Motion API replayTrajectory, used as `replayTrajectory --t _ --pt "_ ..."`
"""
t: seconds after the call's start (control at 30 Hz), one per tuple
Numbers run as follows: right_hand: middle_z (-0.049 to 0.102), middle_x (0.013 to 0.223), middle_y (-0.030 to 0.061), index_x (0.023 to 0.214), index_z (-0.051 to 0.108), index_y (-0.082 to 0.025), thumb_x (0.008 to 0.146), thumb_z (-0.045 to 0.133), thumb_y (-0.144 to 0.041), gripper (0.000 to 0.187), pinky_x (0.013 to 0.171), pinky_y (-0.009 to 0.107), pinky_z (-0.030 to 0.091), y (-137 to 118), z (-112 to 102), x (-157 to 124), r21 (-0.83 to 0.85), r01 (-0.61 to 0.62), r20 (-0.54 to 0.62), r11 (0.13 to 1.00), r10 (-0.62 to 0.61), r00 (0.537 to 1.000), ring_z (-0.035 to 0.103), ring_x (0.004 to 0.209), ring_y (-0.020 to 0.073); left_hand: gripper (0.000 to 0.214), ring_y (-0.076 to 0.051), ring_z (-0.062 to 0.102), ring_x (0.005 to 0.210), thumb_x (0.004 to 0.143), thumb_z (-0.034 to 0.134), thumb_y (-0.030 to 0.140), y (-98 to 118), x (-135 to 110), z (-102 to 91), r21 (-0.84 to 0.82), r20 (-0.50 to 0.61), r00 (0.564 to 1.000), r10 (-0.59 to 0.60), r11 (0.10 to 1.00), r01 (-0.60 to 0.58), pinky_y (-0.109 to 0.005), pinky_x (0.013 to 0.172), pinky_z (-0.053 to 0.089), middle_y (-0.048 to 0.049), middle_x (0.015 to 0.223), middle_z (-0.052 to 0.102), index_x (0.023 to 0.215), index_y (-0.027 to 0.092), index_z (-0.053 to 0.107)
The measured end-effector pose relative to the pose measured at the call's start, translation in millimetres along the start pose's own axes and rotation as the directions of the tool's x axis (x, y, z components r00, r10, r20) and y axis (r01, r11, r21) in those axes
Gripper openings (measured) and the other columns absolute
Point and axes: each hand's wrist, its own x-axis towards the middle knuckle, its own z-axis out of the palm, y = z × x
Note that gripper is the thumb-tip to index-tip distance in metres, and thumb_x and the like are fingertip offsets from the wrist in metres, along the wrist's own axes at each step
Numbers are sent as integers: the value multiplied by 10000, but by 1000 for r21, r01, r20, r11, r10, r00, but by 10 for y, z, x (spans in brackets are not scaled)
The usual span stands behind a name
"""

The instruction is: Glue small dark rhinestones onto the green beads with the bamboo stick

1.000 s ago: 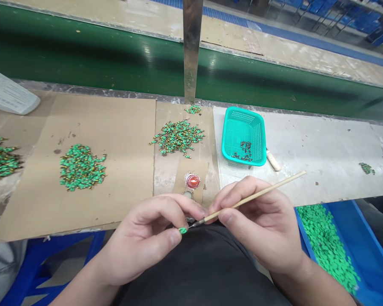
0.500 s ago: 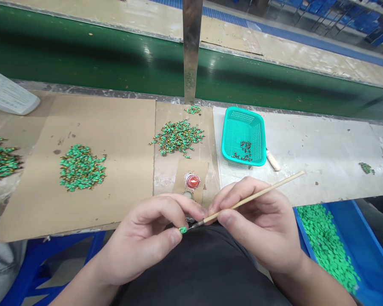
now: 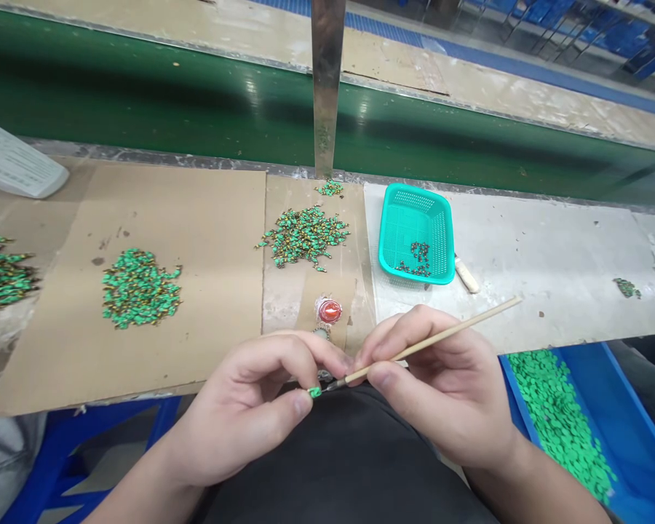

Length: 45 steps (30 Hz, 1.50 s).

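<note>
My left hand (image 3: 251, 407) pinches a tiny green piece (image 3: 314, 392) between thumb and fingertips, low in front of my dark shirt. My right hand (image 3: 442, 386) grips a thin wooden paintbrush (image 3: 431, 338), its tip touching the green piece. Just beyond my hands a small red paint cap (image 3: 329, 311) sits on the cardboard. Further back lies a pile of green and gold pieces (image 3: 304, 236), with a second pile (image 3: 139, 286) to the left.
A teal mesh basket (image 3: 393, 240) holds a few dark pieces. A blue bin (image 3: 627, 407) at lower right is full of plain green pieces (image 3: 560, 418). Another pile (image 3: 0, 271) lies far left. A green conveyor (image 3: 142, 94) and a metal post (image 3: 326, 80) run behind.
Nothing has shifted except a very slight movement of the brush and my right hand to the left.
</note>
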Motion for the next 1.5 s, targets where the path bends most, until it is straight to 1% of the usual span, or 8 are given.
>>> replayTrajectory --t 0.23,0.47,0.83,1.1,1.27,1.33,1.4,1.5 --pt "908 989 15 1046 873 -253 1030 882 -56 198 846 238 729 -24 22 38 41 -10 -15 999 10 1000 889 892 154 227 -255 916 1083 1118 872 367 -2 24 8 -41 0 1000 -6 999 6 -301 983 725 -80 1146 963 921 255 860" --pt "906 1016 18 1081 863 -271 1041 897 -90 189 818 260 722 19 -3 2 -17 -1 4 1000 1 1000 889 886 169 231 -244 901 1048 1124 862 371 -18 18 -14 3 -1 1000 10 1000 -10 -279 953 711 -84 1104 954 923 257 858" --pt "904 1029 39 1130 847 -282 1033 897 -62 246 845 338 746 -37 6 14 -247 187 73 951 -174 982 884 925 214 218 -201 869 975 1077 849 244 9 28 9 49 -14 999 -40 998 41 -226 894 678 -42 1048 938 873 256 775" --pt "876 1013 29 1119 842 -280 1035 893 -73 229 809 309 719 31 -16 12 -169 143 56 975 -135 989 859 904 196 249 -219 859 932 1095 853 300 -7 37 -7 34 -21 999 -33 999 34 -258 866 683 -63 1009 929 861 250 785" --pt "881 1042 38 1115 853 -280 1083 885 -122 164 843 341 733 52 -19 5 -22 60 15 998 -59 998 873 937 207 283 -229 889 974 1100 883 386 -32 24 -26 3 -35 999 -32 999 32 -262 911 708 -77 1032 946 864 247 811" --pt "869 1001 31 1099 855 -272 1088 919 -179 113 834 343 730 53 -74 34 13 94 -32 996 -93 995 863 910 202 290 -229 905 995 1092 899 412 -44 17 -36 -11 -51 998 -38 999 37 -257 938 718 -74 1044 956 862 251 825" --pt "835 889 5 1091 852 -269 1103 934 -246 86 726 300 694 45 -192 93 10 168 -95 986 -166 982 815 782 171 251 -241 918 996 1088 902 417 -64 -7 -49 -16 -85 994 -63 998 62 -264 935 734 -60 1045 963 889 269 862" --pt "795 761 -29 1141 853 -274 1191 826 -323 74 599 265 645 8 -489 220 -28 256 -152 966 -258 954 751 619 144 162 -241 902 888 1098 883 396 -132 -81 -98 -26 -180 969 -169 986 167 -268 858 749 -3 975 941 962 312 911"
